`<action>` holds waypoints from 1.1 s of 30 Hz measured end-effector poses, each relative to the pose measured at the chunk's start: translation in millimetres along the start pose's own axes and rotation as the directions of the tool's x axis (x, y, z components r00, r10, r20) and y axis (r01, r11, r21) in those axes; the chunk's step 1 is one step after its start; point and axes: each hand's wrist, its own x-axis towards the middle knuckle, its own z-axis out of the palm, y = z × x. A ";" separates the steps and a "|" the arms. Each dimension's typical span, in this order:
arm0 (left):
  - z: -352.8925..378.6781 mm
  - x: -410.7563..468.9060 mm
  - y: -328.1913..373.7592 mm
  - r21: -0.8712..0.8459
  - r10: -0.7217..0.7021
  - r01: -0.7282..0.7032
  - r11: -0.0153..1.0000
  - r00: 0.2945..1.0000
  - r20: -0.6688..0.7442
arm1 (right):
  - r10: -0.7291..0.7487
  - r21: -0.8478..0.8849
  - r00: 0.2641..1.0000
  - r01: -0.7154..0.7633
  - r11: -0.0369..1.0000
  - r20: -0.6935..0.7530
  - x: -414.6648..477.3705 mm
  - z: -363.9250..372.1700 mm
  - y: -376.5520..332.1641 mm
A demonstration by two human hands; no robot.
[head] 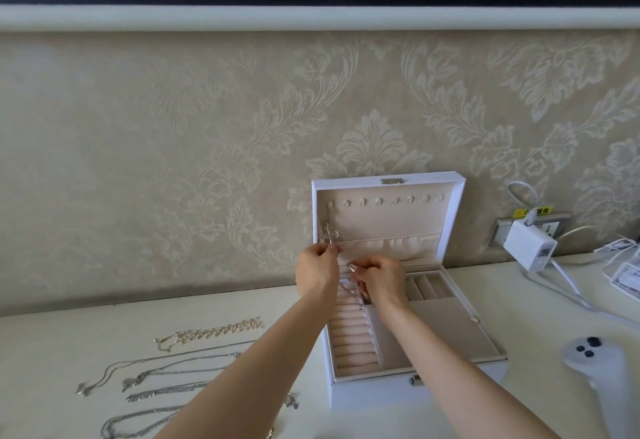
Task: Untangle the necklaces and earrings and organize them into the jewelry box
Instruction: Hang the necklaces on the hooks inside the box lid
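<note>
A white jewelry box (388, 395) stands open on the table, its lid (453, 210) leaning on the wall with a row of hooks inside. A silver necklace (329, 227) hangs from the leftmost hook. My left hand (317, 270) pinches the edge of the lid's beige pocket just below that necklace. My right hand (379, 277) pinches the necklace's lower end (353, 294), which dangles over the ring rolls. Several other silver chains (162, 374) and a pearl bracelet (214, 329) lie in rows on the table at the left.
A white controller (588, 366) lies right of the box. A white charger (528, 246) sits in a wall socket at the right, with cables (561, 282) trailing over the table. A patterned wall stands directly behind the box.
</note>
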 end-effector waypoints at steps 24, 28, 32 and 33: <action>1.2 4.7 -5.7 0.085 0.199 -0.195 0.977 0.979 -0.043 | -0.084 0.306 0.996 0.089 0.948 -0.031 22.4 -11.3 0.1; 3.0 6.1 -7.2 0.061 0.163 -0.161 0.985 0.986 -0.037 | -0.127 0.315 0.992 0.125 0.941 -0.015 20.9 -13.6 -5.0; 3.5 6.1 -9.0 0.054 0.129 -0.127 0.990 0.991 -0.043 | -0.133 0.326 0.991 0.124 0.937 0.006 21.7 -14.5 -7.5; 3.1 6.2 -9.2 0.049 0.130 -0.128 0.991 0.991 -0.039 | -0.126 0.344 0.992 0.112 0.932 0.020 22.1 -14.8 -8.1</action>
